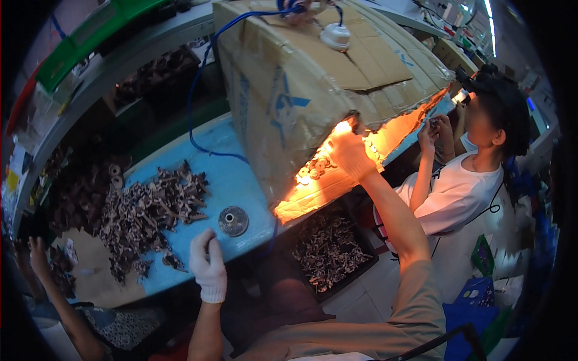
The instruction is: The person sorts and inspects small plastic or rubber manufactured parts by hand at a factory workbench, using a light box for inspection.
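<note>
My left hand (pixel 208 265), in a white glove, is raised at the front edge of the blue-covered table (pixel 229 135). Its fingers are loosely bent and apart, with nothing held. Just beyond it on the table lies a round grey metal disc (pixel 241 224) with a hole in its centre. My right hand (pixel 354 157), also gloved, reaches to the glowing opening of a large cardboard box (pixel 253 90). Glare washes out its fingers, so I cannot tell whether they hold anything. Several small round pieces (pixel 314 171) lie in the bright light beside it.
A heap of small dark metal parts (pixel 150 207) covers the table's left side. Below the table edge, a black crate (pixel 373 265) holds similar parts. A blue cable (pixel 191 102) loops beside the box. A co-worker (pixel 457 192) is at right; another person's hand (pixel 39 259) shows at left.
</note>
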`<move>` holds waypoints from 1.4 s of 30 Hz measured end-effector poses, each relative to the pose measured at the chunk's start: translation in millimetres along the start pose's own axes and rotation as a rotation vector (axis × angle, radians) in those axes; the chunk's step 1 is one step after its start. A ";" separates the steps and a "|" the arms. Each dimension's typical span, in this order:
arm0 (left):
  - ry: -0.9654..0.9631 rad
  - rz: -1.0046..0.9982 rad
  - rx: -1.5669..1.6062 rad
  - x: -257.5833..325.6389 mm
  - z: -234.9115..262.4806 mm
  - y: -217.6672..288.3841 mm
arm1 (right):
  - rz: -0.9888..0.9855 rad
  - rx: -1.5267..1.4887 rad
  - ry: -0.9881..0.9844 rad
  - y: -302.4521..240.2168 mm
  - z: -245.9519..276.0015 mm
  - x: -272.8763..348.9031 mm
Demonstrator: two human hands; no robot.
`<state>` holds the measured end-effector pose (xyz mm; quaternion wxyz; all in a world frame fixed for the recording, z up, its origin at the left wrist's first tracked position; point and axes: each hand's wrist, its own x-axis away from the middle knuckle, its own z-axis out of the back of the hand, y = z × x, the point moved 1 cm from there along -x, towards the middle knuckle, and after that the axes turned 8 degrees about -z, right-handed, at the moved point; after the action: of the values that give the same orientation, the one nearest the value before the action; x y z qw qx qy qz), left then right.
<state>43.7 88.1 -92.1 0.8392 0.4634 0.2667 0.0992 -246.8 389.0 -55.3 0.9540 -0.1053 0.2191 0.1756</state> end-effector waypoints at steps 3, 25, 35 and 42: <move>-0.283 0.470 0.656 9.5 -13.4 56.5 | 0.302 -0.208 0.133 -49.2 51.5 72.0; -0.488 0.443 0.748 -14.4 12.1 1.5 | -0.374 -1.036 -0.897 -211.4 28.4 118.9; -0.423 0.029 -0.373 -38.6 21.7 -32.1 | -0.367 -0.854 -0.517 -223.8 -0.3 96.2; -0.393 0.200 0.401 -62.9 -28.4 -40.3 | -0.743 -1.135 -0.654 -220.1 -1.1 105.3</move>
<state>-27.6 60.5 -115.4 0.7526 0.6542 0.0663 0.0349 -74.6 217.5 -76.9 0.7660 -0.5904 -0.2494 -0.0497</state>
